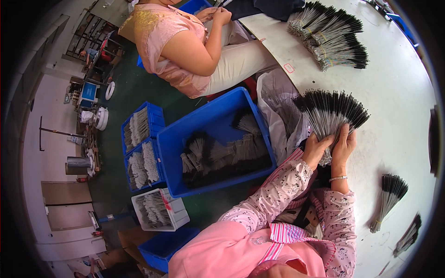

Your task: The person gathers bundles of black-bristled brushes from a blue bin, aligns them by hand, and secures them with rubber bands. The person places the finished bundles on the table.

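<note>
A thick bundle of thin wire brushes with black bristle tips is fanned out over the near edge of the table. My left hand wraps round its lower left side, where the bare wire stems come together. My right hand closes on the right side of the same stems, thumb up along them. Black bristle ends point away from me; the stem ends show below, between my hands. To the right lies a smaller tied bundle of brushes, with another small bundle nearer the rim.
Several tied brush bundles lie at the table's far end. Left of the white table stand a large blue bin holding brush bundles, smaller blue crates and a white crate. A co-worker sits beyond the bin.
</note>
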`<state>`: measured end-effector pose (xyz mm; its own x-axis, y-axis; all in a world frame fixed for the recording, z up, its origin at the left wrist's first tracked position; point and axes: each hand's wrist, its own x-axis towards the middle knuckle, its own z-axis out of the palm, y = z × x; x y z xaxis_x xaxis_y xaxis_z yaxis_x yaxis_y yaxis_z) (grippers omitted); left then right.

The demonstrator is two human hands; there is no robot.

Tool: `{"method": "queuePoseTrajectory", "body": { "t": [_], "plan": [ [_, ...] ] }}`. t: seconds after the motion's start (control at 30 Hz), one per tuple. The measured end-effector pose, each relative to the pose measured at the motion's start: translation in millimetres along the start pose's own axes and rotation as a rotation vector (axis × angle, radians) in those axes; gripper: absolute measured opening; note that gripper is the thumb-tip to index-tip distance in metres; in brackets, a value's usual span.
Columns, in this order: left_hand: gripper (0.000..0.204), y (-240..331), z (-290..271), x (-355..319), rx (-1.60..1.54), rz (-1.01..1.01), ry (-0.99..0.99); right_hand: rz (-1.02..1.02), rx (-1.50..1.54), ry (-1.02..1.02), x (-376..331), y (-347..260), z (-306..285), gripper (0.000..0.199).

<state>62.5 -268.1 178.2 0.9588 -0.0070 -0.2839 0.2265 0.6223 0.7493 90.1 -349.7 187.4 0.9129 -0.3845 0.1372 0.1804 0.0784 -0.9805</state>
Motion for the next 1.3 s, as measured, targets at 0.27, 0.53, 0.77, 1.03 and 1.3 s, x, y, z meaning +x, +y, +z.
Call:
{"method": "queuePoseTrajectory", "body": {
  "t": [0.27,0.53,0.77,1.03,1.3],
  "plan": [
    [0.028,3.0,3.0,-1.6,0.008,0.002,-0.001,0.003,-0.020,-0.013,2.6,6.0,-4.6,0.027],
    [0.025,3.2,6.3,-2.1,-0.023,0.018,0.027,0.019,-0.018,-0.015,2.5,5.7,-5.3,0.027],
    [0.022,6.2,7.3,-2.9,-0.004,0.013,0.035,0.023,-0.051,-0.033,3.4,6.7,-8.5,0.025],
    [0.025,3.2,5.6,-1.5,-0.011,0.032,0.022,0.019,-0.030,-0.019,3.6,3.9,-4.1,0.025],
    [0.028,9.0,7.0,-3.2,0.005,0.017,0.021,0.005,-0.056,0.003,2.9,1.2,-2.0,0.026]
  ]
}}
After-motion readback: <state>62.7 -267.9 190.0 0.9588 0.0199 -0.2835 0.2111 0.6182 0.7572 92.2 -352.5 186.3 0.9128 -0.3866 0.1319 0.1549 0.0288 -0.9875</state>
